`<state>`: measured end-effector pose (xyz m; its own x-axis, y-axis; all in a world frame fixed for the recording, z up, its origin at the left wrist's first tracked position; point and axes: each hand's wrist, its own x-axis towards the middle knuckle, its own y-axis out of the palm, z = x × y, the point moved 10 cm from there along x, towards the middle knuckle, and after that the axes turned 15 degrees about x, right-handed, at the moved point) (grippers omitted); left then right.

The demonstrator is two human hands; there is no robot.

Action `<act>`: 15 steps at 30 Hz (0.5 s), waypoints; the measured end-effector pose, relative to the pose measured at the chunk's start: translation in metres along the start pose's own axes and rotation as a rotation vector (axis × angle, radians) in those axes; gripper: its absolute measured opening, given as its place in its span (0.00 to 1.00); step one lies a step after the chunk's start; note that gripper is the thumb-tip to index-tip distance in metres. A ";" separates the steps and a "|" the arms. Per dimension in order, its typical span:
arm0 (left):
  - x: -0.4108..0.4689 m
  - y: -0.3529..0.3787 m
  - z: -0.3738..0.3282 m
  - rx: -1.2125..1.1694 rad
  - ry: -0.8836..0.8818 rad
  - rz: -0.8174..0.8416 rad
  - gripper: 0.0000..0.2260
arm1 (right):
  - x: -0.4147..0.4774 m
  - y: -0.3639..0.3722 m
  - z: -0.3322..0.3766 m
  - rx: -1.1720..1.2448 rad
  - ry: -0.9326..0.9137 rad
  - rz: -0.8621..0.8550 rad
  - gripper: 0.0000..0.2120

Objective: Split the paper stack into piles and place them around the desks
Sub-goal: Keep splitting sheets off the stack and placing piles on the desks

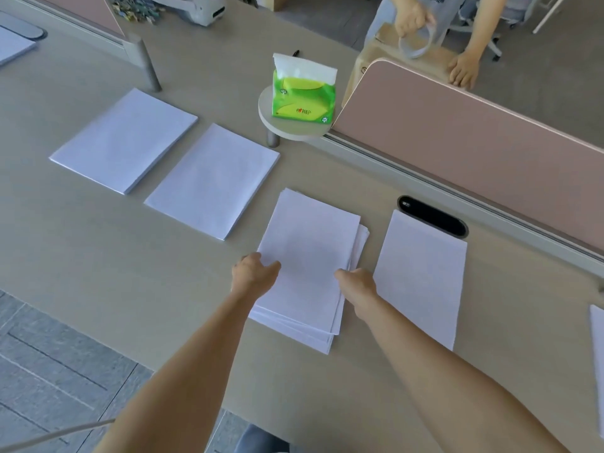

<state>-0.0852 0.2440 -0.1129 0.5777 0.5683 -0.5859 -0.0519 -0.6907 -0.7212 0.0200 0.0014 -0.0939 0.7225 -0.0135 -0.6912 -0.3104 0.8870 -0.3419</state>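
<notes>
A loosely fanned stack of white paper (310, 253) lies on the beige desk (98, 243) in front of me. My left hand (253, 271) grips its left edge, thumb on top. My right hand (358, 281) holds its right edge the same way. Three neat white piles lie flat around it: one at the far left (125, 140), one beside that (214, 179), and one to the right (423, 276). Further sheets show at the right frame edge (598, 354) and the far left corner (11, 47).
A green tissue pack (304, 93) stands on a small round shelf (294, 129). A pink divider (474, 135) runs along the back right, with a black cable slot (433, 217) in front. Another person's hands (462, 68) rest on a box beyond it. The desk edge is near left.
</notes>
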 end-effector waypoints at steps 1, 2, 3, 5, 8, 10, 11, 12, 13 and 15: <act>0.000 -0.002 0.000 -0.001 -0.002 0.003 0.28 | 0.001 0.002 -0.001 0.019 0.012 -0.004 0.09; 0.000 -0.003 0.000 -0.001 -0.006 0.009 0.28 | 0.000 0.004 -0.002 0.039 0.030 -0.008 0.09; -0.001 -0.005 0.000 0.005 -0.008 0.015 0.27 | 0.000 0.005 -0.003 0.066 0.048 -0.016 0.08; 0.001 -0.008 0.000 0.029 -0.019 0.028 0.25 | 0.000 0.006 -0.006 0.098 0.058 -0.035 0.10; 0.003 -0.015 0.000 0.038 -0.045 0.037 0.21 | 0.000 0.006 -0.012 0.103 0.094 -0.017 0.18; 0.004 -0.018 -0.002 0.094 -0.054 0.045 0.17 | -0.004 0.009 -0.017 0.101 0.146 0.024 0.13; 0.004 -0.018 -0.002 0.122 -0.066 0.049 0.17 | -0.004 0.009 -0.020 0.106 0.162 0.033 0.13; 0.006 -0.017 -0.002 0.134 -0.075 0.055 0.18 | -0.004 0.009 -0.021 0.103 0.165 0.034 0.15; 0.006 -0.016 -0.004 0.140 -0.073 0.051 0.20 | -0.004 0.007 -0.022 0.096 0.165 0.030 0.19; 0.004 -0.017 -0.012 0.109 -0.052 0.031 0.22 | -0.004 0.005 -0.025 0.084 0.173 0.027 0.23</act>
<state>-0.0725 0.2527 -0.0989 0.5315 0.5716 -0.6252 -0.1593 -0.6575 -0.7365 0.0002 -0.0050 -0.1086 0.5952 -0.0621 -0.8012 -0.2703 0.9235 -0.2723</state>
